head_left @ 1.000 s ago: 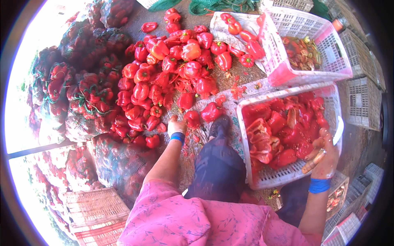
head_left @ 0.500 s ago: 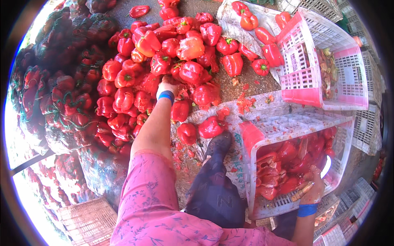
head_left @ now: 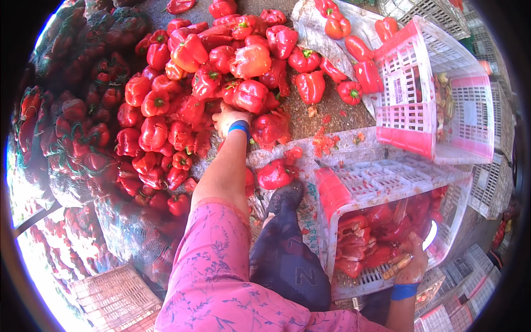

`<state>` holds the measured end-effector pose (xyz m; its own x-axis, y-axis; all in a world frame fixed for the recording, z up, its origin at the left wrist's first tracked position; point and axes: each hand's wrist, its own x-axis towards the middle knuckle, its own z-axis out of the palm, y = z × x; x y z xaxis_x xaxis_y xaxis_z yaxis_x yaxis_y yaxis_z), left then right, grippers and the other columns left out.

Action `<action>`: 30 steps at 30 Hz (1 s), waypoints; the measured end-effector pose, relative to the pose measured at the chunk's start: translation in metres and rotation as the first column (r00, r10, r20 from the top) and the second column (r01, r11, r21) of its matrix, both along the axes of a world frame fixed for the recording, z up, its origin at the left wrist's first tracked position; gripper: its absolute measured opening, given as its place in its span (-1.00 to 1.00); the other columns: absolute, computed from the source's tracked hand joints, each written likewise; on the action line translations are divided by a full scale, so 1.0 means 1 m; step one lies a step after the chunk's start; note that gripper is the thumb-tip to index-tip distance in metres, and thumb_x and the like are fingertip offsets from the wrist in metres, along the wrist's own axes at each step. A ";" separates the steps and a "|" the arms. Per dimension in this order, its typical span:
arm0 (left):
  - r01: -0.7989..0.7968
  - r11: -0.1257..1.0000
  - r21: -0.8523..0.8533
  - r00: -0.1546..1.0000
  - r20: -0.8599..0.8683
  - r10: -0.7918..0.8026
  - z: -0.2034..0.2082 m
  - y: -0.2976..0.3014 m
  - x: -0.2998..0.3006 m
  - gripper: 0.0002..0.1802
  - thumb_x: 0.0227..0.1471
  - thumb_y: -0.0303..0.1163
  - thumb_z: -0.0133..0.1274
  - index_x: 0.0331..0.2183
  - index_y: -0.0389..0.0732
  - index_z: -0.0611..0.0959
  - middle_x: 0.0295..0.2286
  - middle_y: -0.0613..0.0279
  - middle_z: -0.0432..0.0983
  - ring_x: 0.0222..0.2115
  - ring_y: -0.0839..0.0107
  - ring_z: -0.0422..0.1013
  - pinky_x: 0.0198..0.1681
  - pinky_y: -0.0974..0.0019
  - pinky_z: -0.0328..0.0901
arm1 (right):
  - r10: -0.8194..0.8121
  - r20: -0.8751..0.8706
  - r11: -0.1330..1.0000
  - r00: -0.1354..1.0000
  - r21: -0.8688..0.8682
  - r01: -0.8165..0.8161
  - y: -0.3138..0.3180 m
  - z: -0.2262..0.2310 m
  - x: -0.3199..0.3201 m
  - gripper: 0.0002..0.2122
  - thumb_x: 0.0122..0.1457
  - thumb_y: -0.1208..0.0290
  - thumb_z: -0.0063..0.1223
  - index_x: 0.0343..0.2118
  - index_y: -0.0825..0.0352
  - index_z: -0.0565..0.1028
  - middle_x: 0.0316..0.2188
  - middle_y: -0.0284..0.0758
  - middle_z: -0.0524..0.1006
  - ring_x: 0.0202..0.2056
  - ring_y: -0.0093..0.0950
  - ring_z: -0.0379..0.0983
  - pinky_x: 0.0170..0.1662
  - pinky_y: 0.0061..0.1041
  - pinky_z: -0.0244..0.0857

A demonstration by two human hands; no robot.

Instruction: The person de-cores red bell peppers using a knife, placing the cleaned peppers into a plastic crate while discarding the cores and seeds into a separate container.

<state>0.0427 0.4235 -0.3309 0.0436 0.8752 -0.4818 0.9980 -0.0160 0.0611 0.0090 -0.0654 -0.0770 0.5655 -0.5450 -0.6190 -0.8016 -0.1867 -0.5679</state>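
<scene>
My left hand (head_left: 228, 118) reaches into a large heap of red bell peppers, a blue band round its wrist. It touches the lower left side of a glossy red pepper (head_left: 250, 96); its fingertips are partly hidden among the peppers, so its grip is unclear. My right hand (head_left: 410, 260) is closed round the light wooden handle of a knife (head_left: 430, 235) with a curved, bright blade. That hand, also banded in blue, is at the near right side of a tilted white-and-red plastic crate (head_left: 327, 193). Inside the crate lie cut red pepper pieces (head_left: 354, 243).
Mesh sacks of peppers (head_left: 72, 127) are stacked at the left. A second white-and-pink crate (head_left: 406, 88) with scraps stands at the far right. Loose peppers (head_left: 310, 87) and pulp lie on the ground; my shoe (head_left: 287, 196) is beside a pepper. An empty-looking beige crate (head_left: 113, 293) sits lower left.
My left forearm has swung to the right, and the hand has shifted slightly right among the peppers. The view has moved a little. My right hand keeps the knife by the crate.
</scene>
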 end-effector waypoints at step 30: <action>0.372 0.927 0.044 0.928 -0.056 -0.369 -0.072 0.031 -0.032 -0.42 -0.10 -0.01 0.19 -0.02 0.00 0.60 -0.04 0.02 0.51 -0.07 0.13 0.51 -0.05 0.12 0.42 | -0.106 0.074 0.991 0.992 0.090 0.100 -0.002 -0.021 -0.025 -0.68 0.09 0.21 0.20 -0.23 0.40 0.57 -0.58 -0.25 0.49 -0.74 -0.40 0.38 -0.69 -0.46 0.29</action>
<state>0.0110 0.4549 -0.4031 0.3486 0.8252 -0.4445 0.9221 -0.3870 0.0046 -0.0159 -0.0670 -0.0981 0.5577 -0.5494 -0.6222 -0.7665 -0.0531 -0.6401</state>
